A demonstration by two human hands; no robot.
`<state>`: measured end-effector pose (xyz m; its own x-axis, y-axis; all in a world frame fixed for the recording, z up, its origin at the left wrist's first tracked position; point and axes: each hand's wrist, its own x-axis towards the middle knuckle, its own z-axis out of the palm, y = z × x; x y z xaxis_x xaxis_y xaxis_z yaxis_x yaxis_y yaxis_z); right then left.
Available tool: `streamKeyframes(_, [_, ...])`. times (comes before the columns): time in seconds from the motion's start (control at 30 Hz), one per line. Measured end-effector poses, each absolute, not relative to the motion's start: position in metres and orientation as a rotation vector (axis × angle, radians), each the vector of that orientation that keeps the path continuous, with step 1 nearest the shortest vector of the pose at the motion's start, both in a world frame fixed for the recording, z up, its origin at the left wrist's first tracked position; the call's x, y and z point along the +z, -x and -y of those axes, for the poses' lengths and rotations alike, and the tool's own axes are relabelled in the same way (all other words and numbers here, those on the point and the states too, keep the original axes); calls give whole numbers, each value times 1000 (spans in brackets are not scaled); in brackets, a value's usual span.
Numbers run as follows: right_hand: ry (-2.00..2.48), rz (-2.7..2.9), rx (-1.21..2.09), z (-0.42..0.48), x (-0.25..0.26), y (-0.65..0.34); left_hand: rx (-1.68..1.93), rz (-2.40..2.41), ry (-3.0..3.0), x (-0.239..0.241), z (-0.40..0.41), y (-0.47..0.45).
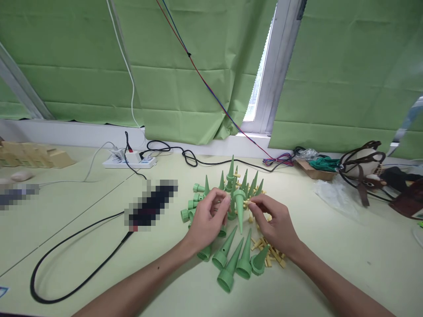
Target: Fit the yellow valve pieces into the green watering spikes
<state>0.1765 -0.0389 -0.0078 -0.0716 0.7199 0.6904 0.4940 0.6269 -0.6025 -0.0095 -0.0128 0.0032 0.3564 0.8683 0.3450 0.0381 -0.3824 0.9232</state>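
Note:
A green plastic watering spike points tip-down between my hands, above the table. My right hand pinches a small yellow valve at the spike's side, near its wide end. Just left of the spike, my left hand has its thumb and index finger together; whether they grip anything is hidden. Around my hands are several more green spikes, some standing tip-up behind, others lying in front, such as a spike near me. A pile of yellow valves lies under my right hand.
A black cable loops across the left of the table to a blurred dark object. A white power strip stands at the back. On the right are a cardboard box, a plastic bag and a strapped bag.

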Motion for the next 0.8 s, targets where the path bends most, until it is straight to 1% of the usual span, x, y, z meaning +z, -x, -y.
streamKeyframes(0.4, [926, 1820, 195, 39, -9, -176, 914, -784, -1686, 7, 10, 11])
streamKeyframes(0.8, [955, 1853, 207, 38, -10, -178, 899, -791, -1664, 8, 10, 10])
